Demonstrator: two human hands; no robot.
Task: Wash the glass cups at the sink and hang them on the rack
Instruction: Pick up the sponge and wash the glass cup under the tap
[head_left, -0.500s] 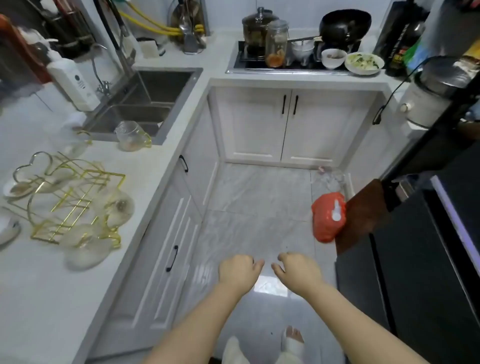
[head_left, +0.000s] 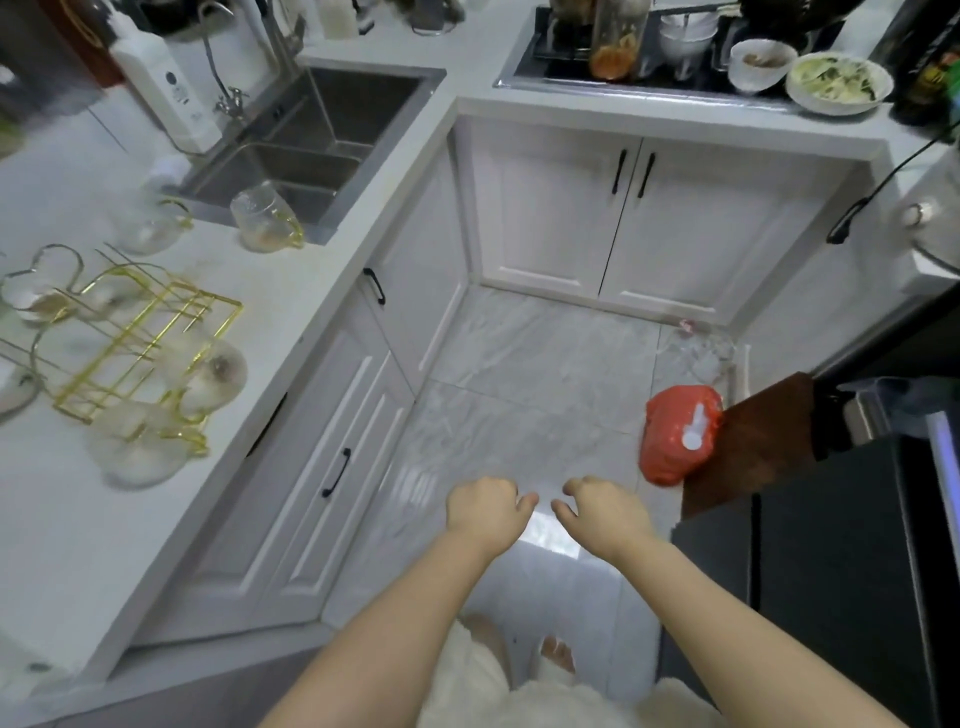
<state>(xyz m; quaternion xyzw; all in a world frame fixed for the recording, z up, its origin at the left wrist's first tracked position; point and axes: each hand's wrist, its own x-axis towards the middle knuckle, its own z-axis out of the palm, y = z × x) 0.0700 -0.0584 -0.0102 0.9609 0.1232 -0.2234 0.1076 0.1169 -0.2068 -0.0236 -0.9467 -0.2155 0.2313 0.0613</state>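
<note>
Glass cups hold no place in either hand: the left hand (head_left: 485, 506) and right hand (head_left: 602, 506) hang side by side over the floor tiles (head_left: 530, 374), backs up, fingers loosely curled and gripping nothing. On the white counter (head_left: 78, 519) to the left, the gold wire rack (head_left: 140, 338) has several cups on and against it, one (head_left: 132, 447) at its near corner and another (head_left: 218, 374) on its right side. Farther back, a gold-handled cup (head_left: 265, 218) stands upright at the edge of the steel sink (head_left: 322, 135), another cup (head_left: 150, 223) is on the counter just to its left, and a white soap bottle (head_left: 166, 88) stands behind them.
</note>
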